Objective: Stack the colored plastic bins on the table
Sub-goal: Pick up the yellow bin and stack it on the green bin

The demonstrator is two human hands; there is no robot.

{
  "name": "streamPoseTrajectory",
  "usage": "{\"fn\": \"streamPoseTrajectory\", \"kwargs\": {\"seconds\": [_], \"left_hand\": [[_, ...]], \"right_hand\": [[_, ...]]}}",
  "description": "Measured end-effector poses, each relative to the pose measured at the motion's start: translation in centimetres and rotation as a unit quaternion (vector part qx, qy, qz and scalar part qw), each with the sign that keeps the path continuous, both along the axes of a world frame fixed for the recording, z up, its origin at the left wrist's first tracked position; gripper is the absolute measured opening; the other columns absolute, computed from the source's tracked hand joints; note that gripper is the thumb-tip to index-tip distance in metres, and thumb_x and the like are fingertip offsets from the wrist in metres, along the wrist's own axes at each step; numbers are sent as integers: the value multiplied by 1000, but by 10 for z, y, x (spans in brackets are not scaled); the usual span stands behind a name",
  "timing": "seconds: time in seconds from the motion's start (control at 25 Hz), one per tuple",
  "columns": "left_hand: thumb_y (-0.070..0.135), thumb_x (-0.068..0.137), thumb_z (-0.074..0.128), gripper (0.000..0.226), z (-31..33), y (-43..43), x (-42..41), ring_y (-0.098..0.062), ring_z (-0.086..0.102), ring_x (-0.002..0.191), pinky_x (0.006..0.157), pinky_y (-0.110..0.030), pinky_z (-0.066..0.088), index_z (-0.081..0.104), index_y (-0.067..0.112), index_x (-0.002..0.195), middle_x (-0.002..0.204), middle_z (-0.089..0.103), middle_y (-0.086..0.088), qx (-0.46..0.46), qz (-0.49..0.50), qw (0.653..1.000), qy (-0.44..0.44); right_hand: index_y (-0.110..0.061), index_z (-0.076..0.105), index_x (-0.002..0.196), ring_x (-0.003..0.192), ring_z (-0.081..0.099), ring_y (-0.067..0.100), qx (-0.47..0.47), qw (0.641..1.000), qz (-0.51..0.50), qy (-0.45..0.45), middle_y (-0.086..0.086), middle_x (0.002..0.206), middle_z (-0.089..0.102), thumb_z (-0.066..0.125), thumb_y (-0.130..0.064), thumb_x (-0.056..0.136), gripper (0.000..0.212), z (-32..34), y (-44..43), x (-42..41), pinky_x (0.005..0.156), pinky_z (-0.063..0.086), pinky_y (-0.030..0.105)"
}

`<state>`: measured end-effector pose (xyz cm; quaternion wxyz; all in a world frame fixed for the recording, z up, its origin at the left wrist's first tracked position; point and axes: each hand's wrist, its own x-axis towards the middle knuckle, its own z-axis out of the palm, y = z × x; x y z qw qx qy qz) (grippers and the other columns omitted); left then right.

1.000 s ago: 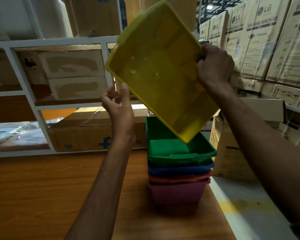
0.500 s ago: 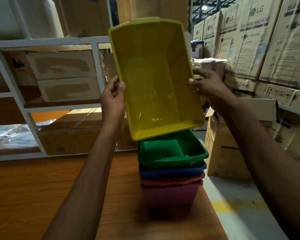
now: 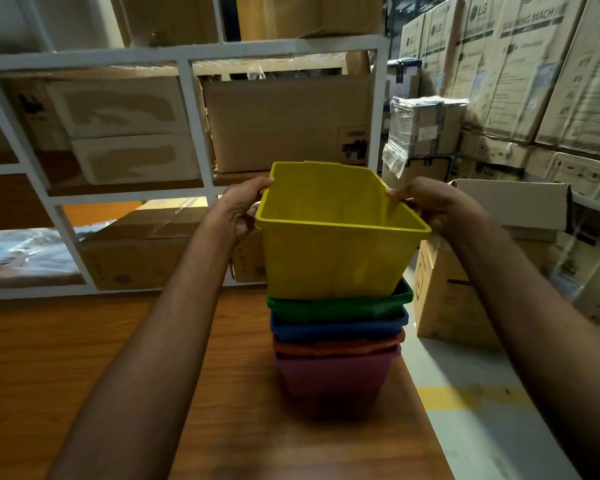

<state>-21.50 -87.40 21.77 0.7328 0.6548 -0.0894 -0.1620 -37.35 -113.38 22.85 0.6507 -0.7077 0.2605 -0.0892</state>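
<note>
Half a second before, the yellow bin (image 3: 333,258) had been held high and tipped so its inside faced the camera; now it had swung upright, mouth up, and dropped until its base sat inside the mouth of the green bin (image 3: 340,306). It was not yet fully nested: most of its yellow wall stood above the green rim, and it looked slightly skewed, the right side riding higher. Judging from that, only a push down and a release remained for this bin.

The left hand (image 3: 238,211) gripped the bin's left rim near the far corner, fingers curled against the outside wall. The right hand (image 3: 430,206) pinched the right rim, thumb over the edge. The bin therefore lay directly between the two hands.

Under the green bin sat the blue bin (image 3: 340,329), then the orange bin (image 3: 340,346), then the purple bin (image 3: 333,375), which rested on the wooden surface (image 3: 84,358) near its right edge. No other loose bins showed on the surface.
</note>
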Motion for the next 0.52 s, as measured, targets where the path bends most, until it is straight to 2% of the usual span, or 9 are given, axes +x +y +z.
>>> {"fn": "streamPoseTrajectory", "kwargs": {"seconds": [0.12, 0.24, 0.4, 0.44, 0.52], "left_hand": [[22, 99, 65, 19, -15, -9, 4, -13, 43, 63, 51, -22, 38, 60, 11, 84, 80, 54, -5, 6, -25, 999, 28], [17, 101, 62, 16, -24, -13, 6, -9, 45, 57, 36, -16, 34, 61, 9, 87, 79, 55, -4, 6, -25, 999, 40], [13, 102, 57, 28, -47, -12, 2, -2, 33, 29, 28, -15, 26, 53, 12, 74, 51, 48, 2, 60, 11, 998, 28], [13, 101, 58, 29, -54, -11, 1, -3, 32, 28, 29, -14, 26, 52, 13, 73, 48, 46, 2, 72, 20, 997, 29], [15, 101, 59, 27, -68, -9, -1, -5, 34, 32, 32, -10, 30, 53, 12, 75, 55, 45, -1, 82, 34, 995, 36]], "right_hand": [[-5, 61, 109, 86, 62, 24, 17, 999, -17, 26, 9, 100, 63, 58, -19, 102, 16, -17, -3, 4, 77, 51, 41], [-9, 60, 97, 85, 61, 23, 30, 999, -25, 27, 9, 101, 63, 59, -18, 102, 10, -22, -6, 5, 67, 48, 39], [-8, 60, 104, 75, 60, 16, 39, 998, -14, 41, 4, 93, 64, 60, -17, 101, 10, -36, -5, 6, 52, 53, 29], [-7, 59, 111, 77, 62, 16, 38, 998, -10, 43, 4, 95, 65, 61, -16, 101, 15, -42, -5, 8, 55, 56, 30], [-5, 55, 129, 86, 66, 20, 37, 998, -13, 45, 5, 103, 66, 63, -15, 99, 32, -55, -7, 13, 76, 58, 38]]}}
